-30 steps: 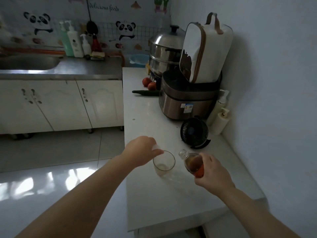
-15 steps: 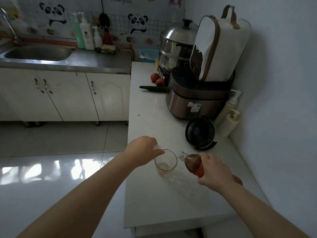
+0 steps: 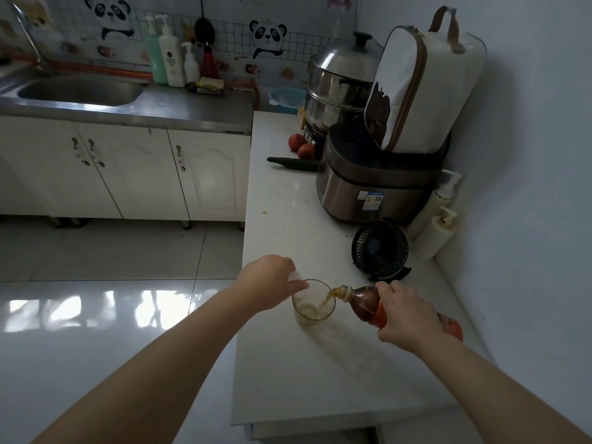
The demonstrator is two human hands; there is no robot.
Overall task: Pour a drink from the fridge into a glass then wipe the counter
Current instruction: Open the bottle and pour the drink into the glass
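Observation:
A clear glass stands on the white counter. My right hand grips a plastic bottle of brown drink with a red label, tipped nearly flat, its open mouth over the glass rim. A thin brown stream runs into the glass, and a little liquid lies at its bottom. My left hand rests against the glass's left rim, fingers curled on a small white cap.
Just beyond the bottle a small black fan stands. Behind it are a rice cooker with a white bag on top, two pump bottles, a steel steamer, two tomatoes and a cucumber. The sink is far left.
The bottle has tipped further and its mouth has reached the glass rim; drink now flows into the glass. My left hand has stayed at the glass.

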